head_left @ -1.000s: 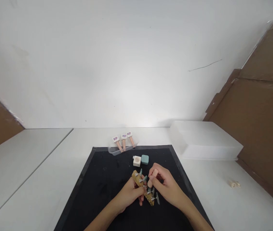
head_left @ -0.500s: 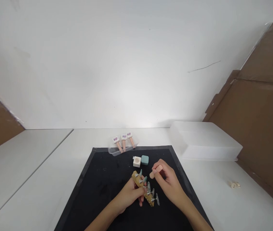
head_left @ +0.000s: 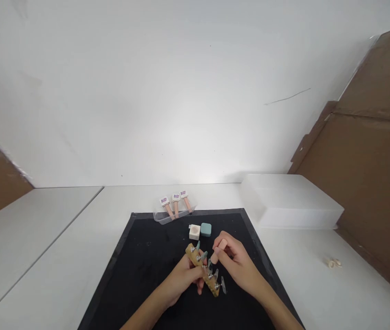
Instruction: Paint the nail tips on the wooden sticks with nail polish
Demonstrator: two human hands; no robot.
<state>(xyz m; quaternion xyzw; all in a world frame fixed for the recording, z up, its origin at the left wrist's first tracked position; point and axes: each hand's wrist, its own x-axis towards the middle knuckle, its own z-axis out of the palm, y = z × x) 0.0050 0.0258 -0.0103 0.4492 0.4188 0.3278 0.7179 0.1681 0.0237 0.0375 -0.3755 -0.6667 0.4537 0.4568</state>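
Observation:
My left hand (head_left: 186,276) is closed around a tan, rough-edged bar (head_left: 213,285) that carries several nail tips on small metal stands. The two at its far end are teal, such as this nail tip (head_left: 204,256); the nearer ones, like this one (head_left: 223,285), look clear or greyish. In my right hand (head_left: 238,263) a nail polish brush (head_left: 220,250) is pinched by its pink handle. Its dark lower end is at the middle nail tip (head_left: 210,266); whether it touches, I cannot tell. Beyond the hands sit a white square bottle (head_left: 194,233) and a teal square block (head_left: 206,229), side by side.
A clear tray (head_left: 162,220) at the mat's far edge holds three pink-handled bottles with white printed square ends (head_left: 176,197). A white box (head_left: 294,206) stands at the back right. Small cream rings (head_left: 334,263) lie to the right of the black mat (head_left: 140,256).
My right hand has brought the brush down and left, its lower end now at the middle nail tip. The left hand still holds the bar. The view has shifted slightly.

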